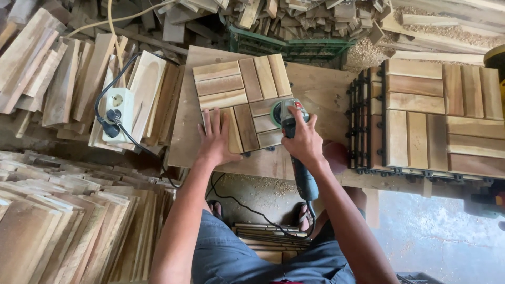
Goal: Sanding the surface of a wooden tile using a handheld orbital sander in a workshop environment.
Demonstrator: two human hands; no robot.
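**Sanding of a slatted wooden tile, both hands engaged**

The wooden tile is seen lying flat on the worktop, directly in front of the person. The left hand is laid open and flat, fingers spread, on the tile's near left corner; nothing is gripped by it. The right hand is closed around the body of the sander, whose round pad is pressed on the tile's right edge.

Judgement on technique: the pad is best kept flat to the slats and guided along the grain with light, even pressure, so that no hollow is dug at the edge. The holding hand is best kept well apart from the pad, and the cable kept behind the tool.

Counts: one tile under work; one stack of finished tiles at the right, its number not readable; one sander; one white socket strip with one plug seated; one green crate. Loose wood offcuts are too many to count.
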